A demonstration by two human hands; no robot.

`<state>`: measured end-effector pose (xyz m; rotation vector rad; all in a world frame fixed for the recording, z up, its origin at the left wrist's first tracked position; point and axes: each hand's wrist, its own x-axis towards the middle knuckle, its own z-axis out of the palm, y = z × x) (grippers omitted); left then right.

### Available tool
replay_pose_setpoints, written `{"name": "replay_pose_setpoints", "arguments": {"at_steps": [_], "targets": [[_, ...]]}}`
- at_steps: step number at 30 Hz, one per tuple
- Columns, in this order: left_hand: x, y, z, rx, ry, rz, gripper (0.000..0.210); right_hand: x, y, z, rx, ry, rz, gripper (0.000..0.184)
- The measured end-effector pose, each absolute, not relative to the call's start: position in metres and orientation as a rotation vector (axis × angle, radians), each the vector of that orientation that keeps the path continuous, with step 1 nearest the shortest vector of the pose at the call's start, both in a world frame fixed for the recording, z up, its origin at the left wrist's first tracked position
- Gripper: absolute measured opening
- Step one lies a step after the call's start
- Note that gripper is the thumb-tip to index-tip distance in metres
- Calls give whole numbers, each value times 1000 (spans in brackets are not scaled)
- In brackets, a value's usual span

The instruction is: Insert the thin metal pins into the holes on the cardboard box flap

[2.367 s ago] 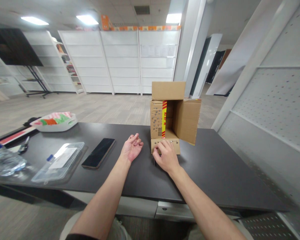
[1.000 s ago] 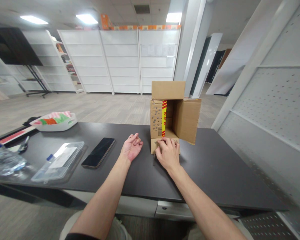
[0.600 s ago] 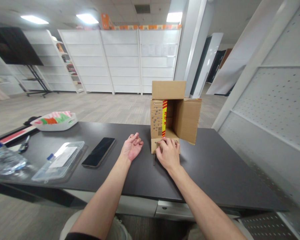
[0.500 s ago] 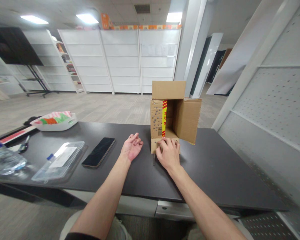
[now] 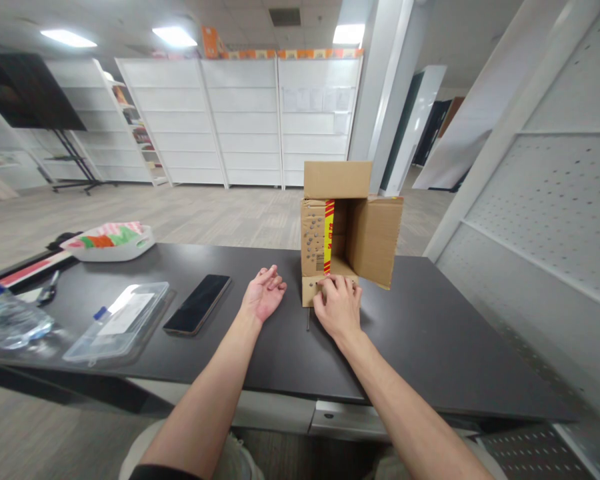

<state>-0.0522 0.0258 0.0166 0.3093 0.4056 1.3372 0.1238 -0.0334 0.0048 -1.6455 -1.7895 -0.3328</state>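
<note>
An upright cardboard box [image 5: 375, 233] stands on the dark table with its flaps spread and its inside facing me. Several small grey round heads [image 5: 311, 240] dot its left flap, beside a yellow and red tape strip [image 5: 329, 233]. My right hand [image 5: 339, 305] is at the lower flap [image 5: 307, 293], fingers bent and pressed together against it. What the fingertips hold, if anything, is hidden. Below that flap a thin metal rod [image 5: 308, 320] shows. My left hand [image 5: 264, 293] lies palm up on the table left of the box, fingers loosely curled and apart, holding nothing.
Left of my left hand lie a black phone [image 5: 198, 305] and a clear plastic case [image 5: 120, 323] with a paper in it. A water bottle [image 5: 10, 320] is at the left edge. Behind them sits a white tray [image 5: 113, 252] with colourful contents. A perforated panel [image 5: 545, 233] borders the right side.
My right hand has shifted slightly to the right along the lower flap, uncovering a bit more of it. My left hand and the box have stayed still.
</note>
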Motion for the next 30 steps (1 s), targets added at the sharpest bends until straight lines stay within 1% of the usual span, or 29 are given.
{"name": "replay_pose_setpoints", "arguments": {"at_steps": [11,30], "targets": [[-53,25,17,295,402,1325,24,127,-25,-2,-1643,-1790,-373,13],[-53,25,17,306,412,1325,24,124,-20,-2,-1706,-1807,-421,15]]}}
